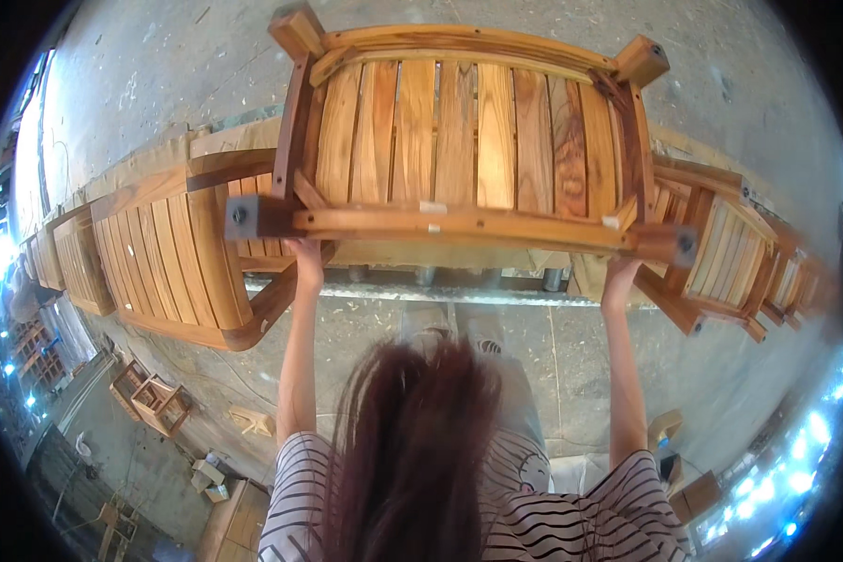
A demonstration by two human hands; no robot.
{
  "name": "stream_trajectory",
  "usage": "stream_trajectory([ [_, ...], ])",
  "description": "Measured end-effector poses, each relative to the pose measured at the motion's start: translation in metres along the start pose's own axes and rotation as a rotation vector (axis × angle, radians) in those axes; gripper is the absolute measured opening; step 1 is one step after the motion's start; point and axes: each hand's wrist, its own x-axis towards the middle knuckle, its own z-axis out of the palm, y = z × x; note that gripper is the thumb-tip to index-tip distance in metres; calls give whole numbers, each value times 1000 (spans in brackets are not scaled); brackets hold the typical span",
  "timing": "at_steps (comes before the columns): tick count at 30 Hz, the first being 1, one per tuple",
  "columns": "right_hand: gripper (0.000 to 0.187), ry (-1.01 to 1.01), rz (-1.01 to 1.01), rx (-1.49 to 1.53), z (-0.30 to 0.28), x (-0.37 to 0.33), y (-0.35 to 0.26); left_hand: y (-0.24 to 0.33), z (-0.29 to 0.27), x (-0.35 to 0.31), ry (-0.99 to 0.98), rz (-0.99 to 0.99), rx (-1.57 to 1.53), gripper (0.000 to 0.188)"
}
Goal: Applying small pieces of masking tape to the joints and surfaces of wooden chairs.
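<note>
A slatted wooden chair (454, 225) is held up in front of me, its legs toward me and dark pads on the near leg ends. My left hand (306, 264) is closed on the near rail beside the left leg. At the other end, my right hand (620, 273) grips the same rail close to the right leg. Most of the fingers on both hands are hidden behind the wood. Both arms reach straight forward.
A long low line with metal rollers (425, 276) and cardboard runs crosswise under the chair. More slatted wooden furniture (164, 258) stands along it at left, and similar pieces (721, 245) at right. Small wooden frames (161, 405) and boxes (208, 476) lie on the floor at lower left.
</note>
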Motion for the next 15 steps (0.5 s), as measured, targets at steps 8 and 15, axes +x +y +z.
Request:
stream_trajectory([
  [8, 51, 149, 219, -446, -69, -105, 91, -75, -49, -89, 143, -77, 253, 57],
  [15, 29, -66, 257, -404, -11, -139, 70, -44, 72, -166, 193, -234, 178, 44],
])
